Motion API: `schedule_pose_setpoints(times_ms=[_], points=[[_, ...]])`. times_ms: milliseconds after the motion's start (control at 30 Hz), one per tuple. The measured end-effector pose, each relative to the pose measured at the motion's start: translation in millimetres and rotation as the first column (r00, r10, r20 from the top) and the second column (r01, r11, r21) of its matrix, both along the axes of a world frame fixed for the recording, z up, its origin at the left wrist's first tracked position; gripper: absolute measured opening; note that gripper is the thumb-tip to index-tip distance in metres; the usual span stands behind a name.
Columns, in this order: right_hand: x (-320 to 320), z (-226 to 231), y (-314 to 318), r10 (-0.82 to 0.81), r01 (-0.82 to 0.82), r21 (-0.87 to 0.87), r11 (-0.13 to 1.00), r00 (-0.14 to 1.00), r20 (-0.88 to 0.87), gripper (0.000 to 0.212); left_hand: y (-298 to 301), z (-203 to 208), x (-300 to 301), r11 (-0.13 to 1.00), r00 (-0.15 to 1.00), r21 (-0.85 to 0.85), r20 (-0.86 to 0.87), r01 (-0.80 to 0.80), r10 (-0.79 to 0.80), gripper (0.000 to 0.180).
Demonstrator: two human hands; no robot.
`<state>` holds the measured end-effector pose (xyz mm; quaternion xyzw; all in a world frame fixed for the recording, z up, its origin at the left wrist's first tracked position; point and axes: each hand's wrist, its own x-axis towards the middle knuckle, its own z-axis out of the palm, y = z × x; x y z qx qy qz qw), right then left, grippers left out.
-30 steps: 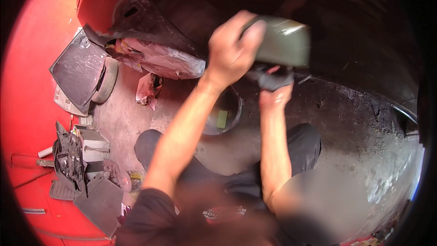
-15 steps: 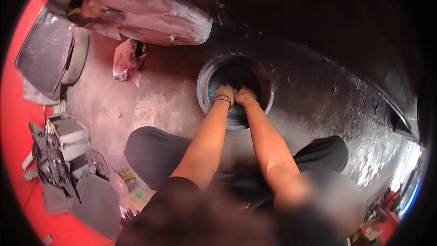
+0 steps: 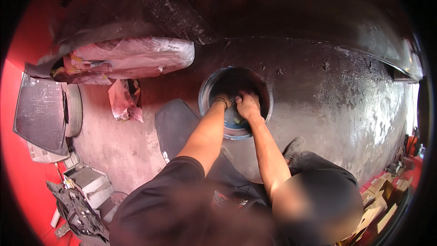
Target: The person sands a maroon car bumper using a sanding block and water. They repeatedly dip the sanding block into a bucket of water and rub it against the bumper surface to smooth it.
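Observation:
A round metal basin (image 3: pixel 270 109) with dark water in it stands on the floor in front of me. Both my arms reach down into it. My left hand (image 3: pixel 221 99) is at the left inside, with a dark band at the wrist; shadow and water hide its fingers. Beside it, my right hand (image 3: pixel 248 105) is closed with the fingers curled, and whatever it may grip cannot be made out. A small pale patch (image 3: pixel 237 120) shows below the hands in the basin, too unclear to name.
A dark vehicle body (image 3: pixel 291 9) overhangs the far side. Under it, a wheel wrapped in printed paper (image 3: pixel 141 57) and a crumpled paper piece (image 3: pixel 124 102) lie left. Dark panels (image 3: pixel 40 111) and a grey box (image 3: pixel 88 182) line the left; cardboard (image 3: pixel 375 205) lies right.
My view has shifted, and my knees and feet have moved. Both hands remain in the basin; my right hand is now higher and more visible, slightly apart from the left.

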<state>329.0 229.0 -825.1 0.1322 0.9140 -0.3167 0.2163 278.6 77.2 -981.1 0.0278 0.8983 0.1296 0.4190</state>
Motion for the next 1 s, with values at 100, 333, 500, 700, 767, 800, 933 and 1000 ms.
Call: schedule_pose_setpoints(times_ms=[100,333,500,700,767,800,933,1000], points=[[-6,19,10,-0.194,0.232,-0.258,0.938,0.967,0.162,0.055,11,37,-19,0.999,0.997,0.047,0.075,-0.002,-0.002,0.047],[-5,36,17,-0.467,0.63,-0.777,0.01,0.69,0.553,0.069,76,252,-2,0.97,0.967,0.244,-0.251,0.019,0.045,0.031],[23,38,57,-0.069,0.375,-0.548,-0.748,0.777,0.626,0.044,63,263,-4,0.668,0.978,0.716,-0.192,0.2,-0.087,0.037],[26,129,65,-0.326,0.228,-0.625,-0.747,0.693,0.643,0.048,43,321,-35,0.196,0.864,0.942,0.152,-0.274,0.479,0.024],[24,133,80,-0.417,0.246,-0.673,-0.698,0.624,0.661,0.051,27,297,-43,0.155,0.808,0.943,0.16,-0.295,0.567,0.025],[21,133,93,-0.476,0.305,-0.709,-0.636,0.568,0.672,0.053,20,288,-46,0.229,0.807,0.934,0.094,-0.275,0.584,0.025],[6,142,193,-0.681,0.38,-0.71,-0.593,0.234,0.694,0.057,24,253,-53,0.416,0.848,0.898,-0.107,-0.142,0.52,0.021],[-8,193,245,-0.795,0.256,-0.826,-0.502,0.24,0.557,0.065,25,251,-58,0.531,0.838,0.844,-0.232,-0.079,0.494,0.019]])
